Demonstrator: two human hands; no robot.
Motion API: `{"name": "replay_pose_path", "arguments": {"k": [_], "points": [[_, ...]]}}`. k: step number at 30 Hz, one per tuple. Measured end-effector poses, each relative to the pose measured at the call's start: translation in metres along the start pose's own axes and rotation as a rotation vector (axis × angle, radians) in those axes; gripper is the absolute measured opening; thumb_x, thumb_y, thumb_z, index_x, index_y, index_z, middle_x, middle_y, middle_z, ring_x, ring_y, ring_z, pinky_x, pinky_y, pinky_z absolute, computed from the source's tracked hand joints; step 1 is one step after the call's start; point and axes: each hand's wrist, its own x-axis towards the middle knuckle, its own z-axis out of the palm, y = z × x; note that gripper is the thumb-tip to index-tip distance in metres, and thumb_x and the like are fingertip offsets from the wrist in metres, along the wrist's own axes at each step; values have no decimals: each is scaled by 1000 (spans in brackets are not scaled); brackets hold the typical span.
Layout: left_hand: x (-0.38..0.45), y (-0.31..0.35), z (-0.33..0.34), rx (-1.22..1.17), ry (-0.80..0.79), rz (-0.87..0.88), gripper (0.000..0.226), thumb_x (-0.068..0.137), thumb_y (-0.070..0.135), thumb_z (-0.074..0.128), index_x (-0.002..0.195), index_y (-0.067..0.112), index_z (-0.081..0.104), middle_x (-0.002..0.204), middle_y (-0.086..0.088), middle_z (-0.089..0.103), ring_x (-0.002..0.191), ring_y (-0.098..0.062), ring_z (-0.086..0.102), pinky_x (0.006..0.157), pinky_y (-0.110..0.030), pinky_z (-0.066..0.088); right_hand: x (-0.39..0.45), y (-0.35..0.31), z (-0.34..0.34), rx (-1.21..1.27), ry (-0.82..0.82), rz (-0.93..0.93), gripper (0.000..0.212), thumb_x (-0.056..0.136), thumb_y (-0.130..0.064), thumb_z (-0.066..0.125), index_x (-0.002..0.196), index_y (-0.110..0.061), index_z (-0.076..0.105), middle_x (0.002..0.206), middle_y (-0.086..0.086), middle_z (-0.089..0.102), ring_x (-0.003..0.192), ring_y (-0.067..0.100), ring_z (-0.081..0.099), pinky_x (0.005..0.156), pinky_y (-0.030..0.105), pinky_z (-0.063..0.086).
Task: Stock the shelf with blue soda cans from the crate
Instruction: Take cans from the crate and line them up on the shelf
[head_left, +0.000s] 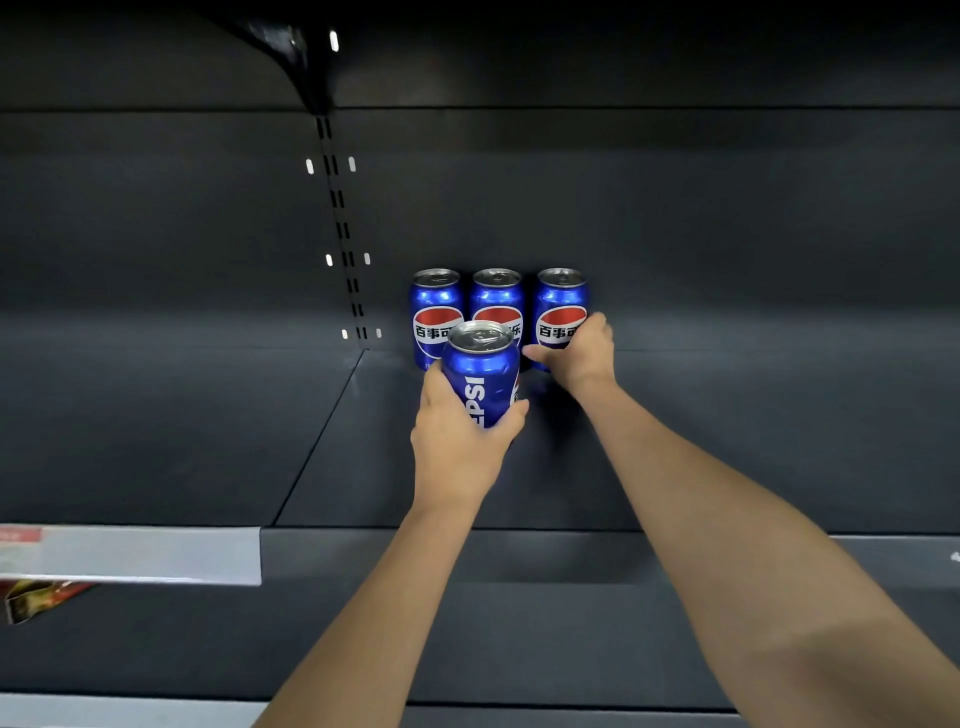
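Fingers of my left hand (457, 441) curl round the lower body of a blue Pepsi can (483, 371), thumb on its right side, holding it upright just in front of the back row. It looks close to the shelf deck (363, 457), though my hand hides its base, so I cannot tell whether it has landed. Further in, my right hand (576, 353) wraps the right-hand can (558, 312) of that row, fingers on its far side and thumb pointing left along its foot. That can stands beside the middle can (497, 296) and the left can (435, 312), all three upright against the back panel (727, 234). The crate is out of view.

I judge this to be the placing step: starting a second row while squaring the first. Next I should set the held can down in line, label forward, then loosen both grips without nudging the neighbours.
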Motion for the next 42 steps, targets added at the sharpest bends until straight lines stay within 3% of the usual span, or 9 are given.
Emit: {"name": "replay_pose_path", "arguments": {"k": [10,14,20,24,27,29,32,37,42], "points": [[1,0,0,5,-31,11,74,69,35,81,127,18,39,120,8,54,95,1,47,76,-14,36,3,4,1,-42,-72,-9,81,71,-24,83,130,-4,32,138,14,36,126,28,42,95,33,39],[1,-1,0,-27,-43,14,72,70,33,81,127,18,38,118,8,54,99,-5,52,79,-18,39,-4,1,-2,-155,-8,-30,103,71,-28,83,146,-3,16,142,17,30,134,31,33,106,38,32],[0,2,-5,-156,-137,-17,66,71,26,80,123,21,40,111,11,53,95,-5,54,82,-21,45,-33,-1,-33,-70,118,-328,85,85,-29,70,149,-8,18,146,13,29,136,25,30,107,30,28],[8,3,-16,-289,-398,-79,63,70,21,82,120,27,44,111,13,61,100,0,58,90,-23,48,-54,12,-55,79,-126,-385,72,84,-14,69,146,-17,32,142,3,38,133,10,37,109,24,31],[17,5,-20,-221,-551,-79,83,56,40,84,129,31,45,122,12,60,111,-5,57,101,-36,44,-71,26,-70,122,-485,-308,93,77,-21,77,150,-28,21,152,-8,30,137,0,27,105,17,28],[18,7,-18,-204,-596,-66,86,50,48,83,127,39,47,128,10,55,115,-7,55,102,-38,44,-81,29,-74,78,-584,-291,107,70,-30,82,152,-31,13,151,-16,27,136,-4,25,108,21,24],[19,9,-13,-183,-630,-51,82,48,54,83,122,43,49,131,9,53,117,-10,54,102,-41,44,-92,29,-72,58,-609,-258,117,64,-37,86,151,-34,7,149,-20,29,136,-3,25,111,26,26],[13,16,-10,-290,-730,-38,51,74,17,79,112,37,51,118,9,64,110,-8,60,101,-38,46,-108,29,-62,61,-567,-227,103,68,-31,84,147,-34,19,131,-25,48,124,-2,44,105,25,35],[11,12,-5,-362,-727,-40,74,70,19,81,131,30,41,126,9,59,116,-8,57,103,-39,44,-112,25,-58,170,-440,-210,83,67,-27,82,136,-32,36,119,-18,60,112,3,57,92,23,47]]}}
